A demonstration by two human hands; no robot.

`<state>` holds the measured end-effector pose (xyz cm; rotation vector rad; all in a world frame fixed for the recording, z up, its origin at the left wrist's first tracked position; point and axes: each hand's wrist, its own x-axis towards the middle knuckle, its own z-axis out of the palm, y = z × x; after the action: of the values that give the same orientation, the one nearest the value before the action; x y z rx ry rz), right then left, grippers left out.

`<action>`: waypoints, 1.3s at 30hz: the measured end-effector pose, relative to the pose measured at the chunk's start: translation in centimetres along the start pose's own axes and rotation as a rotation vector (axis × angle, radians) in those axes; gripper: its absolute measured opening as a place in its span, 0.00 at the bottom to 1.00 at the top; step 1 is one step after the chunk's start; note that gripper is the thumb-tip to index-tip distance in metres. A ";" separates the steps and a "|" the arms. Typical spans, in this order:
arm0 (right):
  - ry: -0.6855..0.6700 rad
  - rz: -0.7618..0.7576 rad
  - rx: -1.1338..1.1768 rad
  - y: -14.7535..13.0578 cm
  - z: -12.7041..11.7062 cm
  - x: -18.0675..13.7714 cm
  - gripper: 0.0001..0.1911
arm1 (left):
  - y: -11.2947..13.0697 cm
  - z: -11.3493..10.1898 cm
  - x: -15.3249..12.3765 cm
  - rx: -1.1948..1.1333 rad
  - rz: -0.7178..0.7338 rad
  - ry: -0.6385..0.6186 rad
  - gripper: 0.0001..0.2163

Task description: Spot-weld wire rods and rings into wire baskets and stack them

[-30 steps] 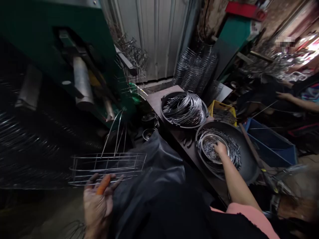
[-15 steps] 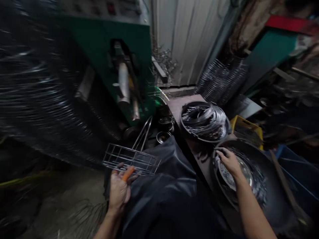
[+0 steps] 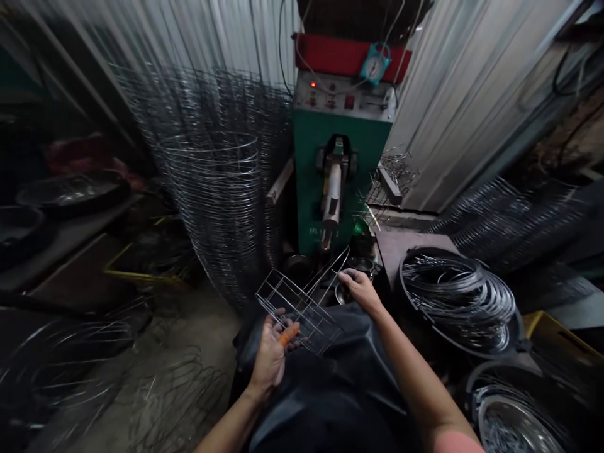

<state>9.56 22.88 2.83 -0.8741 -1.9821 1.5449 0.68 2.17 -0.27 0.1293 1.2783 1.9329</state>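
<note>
My left hand (image 3: 274, 352) grips the near side of a rectangular wire basket (image 3: 302, 308), its thumb wrapped in an orange cover. From the basket's far side a long wire handle (image 3: 325, 270) runs out toward the green welding machine (image 3: 343, 207). My right hand (image 3: 359, 289) is closed in a pinch just beyond the basket's right end. What its fingertips hold is too small to make out. Under the basket, a black apron (image 3: 321, 390) covers my lap. Partly behind my right hand stands a small metal bowl (image 3: 340, 294).
A round tub (image 3: 406, 283) of bent wires stands on the bench to the right. Nearer, another tub (image 3: 472, 390) holds a metal bowl with short wire pieces. Tall stacks of wire rings (image 3: 217, 214) rise on the left, and loose wires (image 3: 179, 396) litter the floor.
My right hand has left the bowl of wire pieces and come over beside the basket. The view has swung right-to-left, bringing the machine to the centre. My left hand still holds the basket.
</note>
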 end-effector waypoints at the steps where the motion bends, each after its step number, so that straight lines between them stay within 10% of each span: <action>1: 0.010 0.010 0.038 0.0 0.3 0.1 0.17 | 0.0 -0.1 0.2 0.002 0.002 0.001 0.25; 22: 0.077 0.096 0.512 2.1 2.6 5.2 0.17 | 2.1 0.1 4.6 -0.029 -0.102 0.003 0.26; 39: 0.057 0.206 0.435 1.1 1.7 8.2 0.18 | 3.0 1.2 6.2 -0.039 -0.127 0.046 0.21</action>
<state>2.98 27.90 1.26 -0.9416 -1.4651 1.9434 -4.59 6.63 0.70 -0.0156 1.2478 1.8598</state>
